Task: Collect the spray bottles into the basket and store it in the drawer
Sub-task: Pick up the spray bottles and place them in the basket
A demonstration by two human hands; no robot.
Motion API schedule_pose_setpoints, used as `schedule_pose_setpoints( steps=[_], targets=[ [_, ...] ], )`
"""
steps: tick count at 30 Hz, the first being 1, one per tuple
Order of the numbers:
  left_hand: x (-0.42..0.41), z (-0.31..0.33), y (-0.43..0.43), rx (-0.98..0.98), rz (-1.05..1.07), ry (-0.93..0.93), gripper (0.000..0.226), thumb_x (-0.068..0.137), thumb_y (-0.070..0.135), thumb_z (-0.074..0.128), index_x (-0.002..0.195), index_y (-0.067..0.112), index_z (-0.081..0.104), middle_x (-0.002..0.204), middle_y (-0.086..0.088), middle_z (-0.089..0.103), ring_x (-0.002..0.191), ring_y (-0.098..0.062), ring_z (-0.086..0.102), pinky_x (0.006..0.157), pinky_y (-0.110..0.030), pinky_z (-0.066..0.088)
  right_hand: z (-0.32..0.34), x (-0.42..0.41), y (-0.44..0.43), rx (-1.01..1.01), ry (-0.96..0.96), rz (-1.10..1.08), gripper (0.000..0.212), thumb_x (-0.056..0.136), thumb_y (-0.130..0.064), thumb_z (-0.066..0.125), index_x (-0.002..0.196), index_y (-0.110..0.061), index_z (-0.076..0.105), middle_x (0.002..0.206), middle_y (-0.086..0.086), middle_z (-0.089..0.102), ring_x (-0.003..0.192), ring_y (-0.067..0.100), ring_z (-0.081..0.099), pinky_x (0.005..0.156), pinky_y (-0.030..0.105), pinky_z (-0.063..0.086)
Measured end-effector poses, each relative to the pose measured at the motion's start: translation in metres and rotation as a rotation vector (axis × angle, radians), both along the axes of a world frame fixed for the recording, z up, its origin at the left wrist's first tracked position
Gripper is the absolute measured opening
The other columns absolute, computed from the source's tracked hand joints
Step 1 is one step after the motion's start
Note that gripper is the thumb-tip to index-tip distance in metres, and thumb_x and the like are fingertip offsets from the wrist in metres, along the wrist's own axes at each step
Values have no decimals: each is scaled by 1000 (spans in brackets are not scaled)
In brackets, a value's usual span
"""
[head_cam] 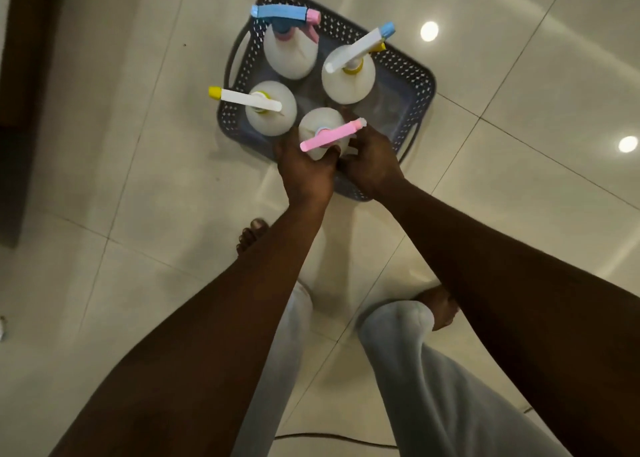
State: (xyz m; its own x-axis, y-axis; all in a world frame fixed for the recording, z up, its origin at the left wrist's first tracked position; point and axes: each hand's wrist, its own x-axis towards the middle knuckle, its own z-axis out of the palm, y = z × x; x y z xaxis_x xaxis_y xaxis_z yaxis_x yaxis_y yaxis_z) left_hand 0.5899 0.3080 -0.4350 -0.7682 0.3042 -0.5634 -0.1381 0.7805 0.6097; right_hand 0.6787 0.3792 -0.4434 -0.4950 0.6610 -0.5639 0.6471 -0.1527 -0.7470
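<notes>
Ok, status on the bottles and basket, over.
Both hands, left and right, on pink-nozzle bottle. Four bottles upright in basket on floor. Nothing blocking.

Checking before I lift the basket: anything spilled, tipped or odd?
Nothing stands out. Four bottles stand upright in the basket on the floor, no spill visible. Both hands, left hand and right hand, hold the pink-topped bottle at the near edge.

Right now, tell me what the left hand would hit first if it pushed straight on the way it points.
The left hand already grips the pink-topped spray bottle; beyond it, probably the yellow-nozzled bottle, though depth is unclear.
</notes>
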Motion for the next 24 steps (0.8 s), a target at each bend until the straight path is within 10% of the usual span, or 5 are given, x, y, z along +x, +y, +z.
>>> schedule_pose_setpoints(
  steps=[7, 11, 17, 24],
  targets=[
    [-2, -5, 1, -25, 0, -18, 73, 76, 19, 88, 142, 9, 59, 135, -12, 62, 129, -27, 60, 108, -34, 50, -15, -3, 3, -32, -57, 34, 67, 87, -8, 82, 148, -11, 56, 128, 4, 70, 103, 7, 65, 71, -8, 42],
    [-4, -2, -2, -41, -22, -83, 72, 79, 18, 87, 144, 10, 57, 141, -11, 63, 133, -27, 59, 111, -40, 49, -14, -5, 1, -45, -73, 37, 59, 92, -4, 77, 147, -7, 55, 129, 5, 67, 109, 12, 64, 74, -6, 43],
    [-9, 26, -22, 31, -11, -172, 84, 78, 9, 86, 152, 22, 49, 154, -1, 55, 144, -24, 51, 117, -36, 44, 21, 2, -7, 0, -130, 18, 70, 88, -6, 79, 152, -10, 50, 146, 10, 64, 130, 22, 61, 108, 33, 52],
    [-17, 103, -79, -102, -15, -250, 76, 80, 46, 77, 149, 42, 45, 149, 8, 58, 130, -18, 62, 112, -46, 48, 102, 19, -47, 21, -285, 75, 41, 94, -17, 73, 134, -14, 69, 133, 4, 72, 116, 19, 69, 87, 6, 42]
  ],
)
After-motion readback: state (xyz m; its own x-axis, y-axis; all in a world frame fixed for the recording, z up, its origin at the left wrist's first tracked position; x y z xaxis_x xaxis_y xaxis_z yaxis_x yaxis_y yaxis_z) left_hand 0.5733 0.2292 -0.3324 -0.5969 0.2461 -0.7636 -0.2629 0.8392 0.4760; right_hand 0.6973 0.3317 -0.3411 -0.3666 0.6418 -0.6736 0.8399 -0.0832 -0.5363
